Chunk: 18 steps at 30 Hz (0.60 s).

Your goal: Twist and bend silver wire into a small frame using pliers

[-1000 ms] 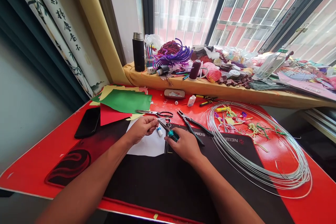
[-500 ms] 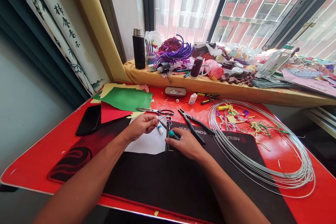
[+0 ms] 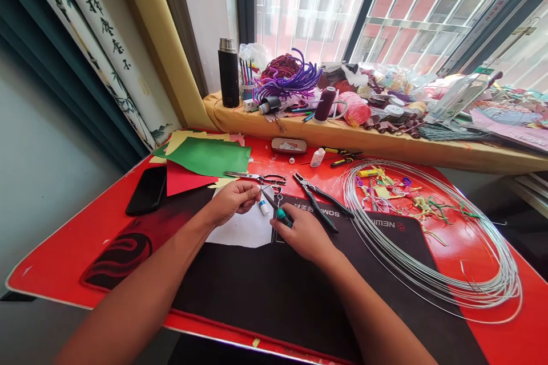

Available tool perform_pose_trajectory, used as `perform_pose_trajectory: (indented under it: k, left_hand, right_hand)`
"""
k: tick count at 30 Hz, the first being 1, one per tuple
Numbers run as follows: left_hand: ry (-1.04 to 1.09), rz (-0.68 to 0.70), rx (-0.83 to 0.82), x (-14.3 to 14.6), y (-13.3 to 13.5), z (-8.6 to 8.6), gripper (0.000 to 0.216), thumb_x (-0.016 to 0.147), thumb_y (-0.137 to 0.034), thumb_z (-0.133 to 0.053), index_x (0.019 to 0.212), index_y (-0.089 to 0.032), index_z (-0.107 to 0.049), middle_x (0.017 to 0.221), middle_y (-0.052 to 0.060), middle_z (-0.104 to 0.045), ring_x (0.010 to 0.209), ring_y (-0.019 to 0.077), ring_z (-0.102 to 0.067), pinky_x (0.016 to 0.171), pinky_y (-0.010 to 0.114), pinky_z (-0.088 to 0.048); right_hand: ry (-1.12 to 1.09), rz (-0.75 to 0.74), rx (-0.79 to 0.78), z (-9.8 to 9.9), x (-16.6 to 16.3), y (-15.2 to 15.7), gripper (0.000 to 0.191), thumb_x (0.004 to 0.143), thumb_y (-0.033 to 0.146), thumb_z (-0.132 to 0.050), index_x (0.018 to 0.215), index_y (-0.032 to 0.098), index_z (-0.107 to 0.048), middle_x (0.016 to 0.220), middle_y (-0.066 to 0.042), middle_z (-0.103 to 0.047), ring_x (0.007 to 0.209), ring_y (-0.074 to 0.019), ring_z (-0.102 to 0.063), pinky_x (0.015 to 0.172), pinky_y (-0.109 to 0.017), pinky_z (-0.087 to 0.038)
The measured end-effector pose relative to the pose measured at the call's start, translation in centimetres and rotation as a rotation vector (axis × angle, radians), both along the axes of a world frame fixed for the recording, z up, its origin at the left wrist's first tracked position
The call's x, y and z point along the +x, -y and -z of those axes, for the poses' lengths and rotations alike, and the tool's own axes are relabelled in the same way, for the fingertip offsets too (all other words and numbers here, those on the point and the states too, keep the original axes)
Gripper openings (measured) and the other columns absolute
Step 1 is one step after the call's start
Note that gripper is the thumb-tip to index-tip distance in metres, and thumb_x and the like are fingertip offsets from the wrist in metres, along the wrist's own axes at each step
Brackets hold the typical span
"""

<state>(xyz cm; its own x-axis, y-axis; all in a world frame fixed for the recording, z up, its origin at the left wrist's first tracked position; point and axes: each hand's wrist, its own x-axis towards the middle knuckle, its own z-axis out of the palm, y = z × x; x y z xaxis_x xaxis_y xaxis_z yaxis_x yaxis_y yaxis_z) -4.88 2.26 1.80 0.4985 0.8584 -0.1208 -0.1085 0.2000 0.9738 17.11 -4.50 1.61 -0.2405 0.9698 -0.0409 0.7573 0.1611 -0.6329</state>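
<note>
**Pliers meeting a pinched wire piece over the white sheet**

Nearest you, your right hand (image 3: 306, 232) has its fingers wrapped around the teal-handled pliers (image 3: 277, 212); their long axis runs up and left, nose toward your left hand (image 3: 233, 201). Its fingers are pinched shut at the nose tip, apparently on a small wire piece too fine to make out. Both meet above the white paper (image 3: 244, 228) on the tabletop (image 3: 64, 251). Beyond lie scissors (image 3: 257, 177), black pliers (image 3: 319, 199) and the wire coil (image 3: 428, 274).

Home craft desk: wire coil (image 3: 432, 239), paper (image 3: 208, 157)
</note>
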Motion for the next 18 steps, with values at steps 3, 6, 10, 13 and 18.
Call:
perform_pose_trajectory:
  k: [3, 6, 10, 13, 18]
  left_hand:
    - [-0.002, 0.009, -0.035, 0.08, 0.14, -0.06, 0.052, 0.075, -0.060, -0.085, 0.075, -0.011, -0.068, 0.053, -0.007, -0.040, 0.043, 0.0035, -0.028, 0.041, 0.018, -0.015]
    - [0.008, 0.008, -0.062, 0.15, 0.23, -0.10, 0.052, 0.073, -0.059, -0.086, 0.078, -0.010, -0.070, 0.053, -0.006, -0.042, 0.042, 0.0032, -0.031, 0.040, 0.017, -0.016]
    - [0.030, -0.001, -0.094, 0.23, 0.37, -0.27, 0.050, 0.072, -0.056, -0.089, 0.079, -0.009, -0.072, 0.053, -0.006, -0.045, 0.040, 0.0030, -0.033, 0.038, 0.017, -0.018]
    - [0.048, -0.004, -0.114, 0.30, 0.47, -0.36, 0.050, 0.071, -0.055, -0.090, 0.080, -0.009, -0.073, 0.052, -0.005, -0.046, 0.039, 0.0032, -0.035, 0.036, 0.016, -0.018]
    - [0.057, -0.019, -0.119, 0.34, 0.47, -0.32, 0.049, 0.070, -0.054, -0.090, 0.079, -0.009, -0.073, 0.052, -0.005, -0.047, 0.038, 0.0033, -0.036, 0.035, 0.016, -0.018]
  right_hand:
    - [0.100, 0.012, 0.103, 0.12, 0.26, -0.08, 0.021, 0.096, 0.041, -0.062, 0.087, 0.023, -0.056, 0.086, -0.002, -0.067, 0.078, -0.0200, -0.058, 0.065, -0.029, -0.027]
    - [0.138, 0.007, 0.143, 0.27, 0.53, -0.12, 0.018, 0.097, 0.040, -0.062, 0.092, 0.023, -0.058, 0.090, -0.003, -0.070, 0.081, -0.0210, -0.061, 0.066, -0.029, -0.028]
    - [0.170, -0.002, 0.173, 0.28, 0.52, -0.01, 0.017, 0.098, 0.039, -0.062, 0.095, 0.023, -0.060, 0.094, -0.003, -0.071, 0.085, -0.0217, -0.062, 0.067, -0.030, -0.029]
    - [0.172, -0.008, 0.169, 0.25, 0.45, 0.04, 0.016, 0.098, 0.039, -0.062, 0.098, 0.023, -0.060, 0.096, -0.004, -0.071, 0.087, -0.0227, -0.063, 0.068, -0.031, -0.030]
    - [0.136, -0.018, 0.143, 0.40, 0.50, -0.09, 0.019, 0.098, 0.041, -0.062, 0.101, 0.023, -0.062, 0.100, -0.006, -0.072, 0.090, -0.0248, -0.063, 0.070, -0.031, -0.032]
